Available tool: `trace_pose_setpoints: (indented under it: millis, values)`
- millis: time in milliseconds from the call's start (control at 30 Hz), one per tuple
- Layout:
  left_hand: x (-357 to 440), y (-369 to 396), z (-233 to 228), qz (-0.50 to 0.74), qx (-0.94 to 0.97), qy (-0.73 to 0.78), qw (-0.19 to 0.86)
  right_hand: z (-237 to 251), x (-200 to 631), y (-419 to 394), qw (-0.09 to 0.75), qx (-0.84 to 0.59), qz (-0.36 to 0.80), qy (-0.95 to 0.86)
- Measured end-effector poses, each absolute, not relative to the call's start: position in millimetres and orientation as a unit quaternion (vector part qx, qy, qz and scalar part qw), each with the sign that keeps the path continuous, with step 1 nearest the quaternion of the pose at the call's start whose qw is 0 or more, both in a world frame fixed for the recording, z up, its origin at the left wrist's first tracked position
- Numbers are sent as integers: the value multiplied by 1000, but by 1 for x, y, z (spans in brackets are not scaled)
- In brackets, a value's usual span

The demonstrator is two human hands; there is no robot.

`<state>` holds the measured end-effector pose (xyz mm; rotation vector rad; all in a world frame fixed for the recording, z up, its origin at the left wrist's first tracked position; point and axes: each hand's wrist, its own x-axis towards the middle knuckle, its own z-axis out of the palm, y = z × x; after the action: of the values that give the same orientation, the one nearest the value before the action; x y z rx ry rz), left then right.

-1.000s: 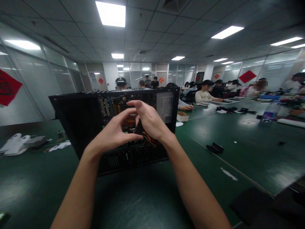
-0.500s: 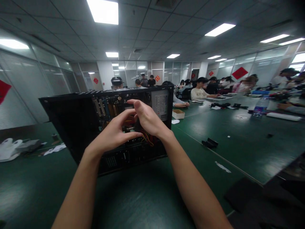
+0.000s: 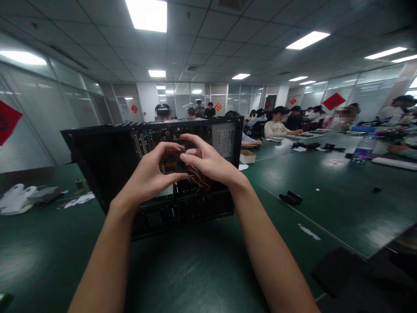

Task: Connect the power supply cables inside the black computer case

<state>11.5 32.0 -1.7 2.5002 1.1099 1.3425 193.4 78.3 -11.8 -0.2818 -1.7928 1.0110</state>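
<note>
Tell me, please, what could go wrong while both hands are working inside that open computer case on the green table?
1. The left hand and right hand pinch a small dark part together in front of the open computer case; it could slip and drop among the boards.
2. The coloured wires hang just under the right hand, so a finger might snag or tug them.
3. The case looks propped at a tilt on the green table; pressing on it might shift it.
</note>
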Motion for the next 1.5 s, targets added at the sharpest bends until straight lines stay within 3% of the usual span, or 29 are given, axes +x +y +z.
trace_pose_setpoints:
  millis: [267, 533, 833, 1033, 1133, 1267, 1367, 1500]
  values:
    - [3, 32, 1, 412, 808, 421, -17, -13, 188, 73, 479, -98, 339, -804]
    - [1, 34, 1, 398, 824, 403, -31, -10, 188, 70, 427, -117, 330, -834]
    - [-2, 39, 2, 368, 846, 374, -93, -15, 181, 76, 455, -159, 326, -813]
    - [-5, 58, -7, 402, 788, 369, -286, -24, 165, 98, 567, -224, 301, -733]
    - [-3, 66, -16, 401, 753, 338, -396, -27, 162, 104, 590, -239, 301, -710]
    - [-1, 71, -25, 439, 719, 310, -440, -25, 166, 101, 587, -220, 285, -725]
    - [-7, 73, -28, 440, 702, 323, -457, -23, 172, 99, 585, -208, 213, -755]
    - [-18, 79, -32, 443, 681, 377, -444, -31, 172, 103, 552, -213, -2, -806]
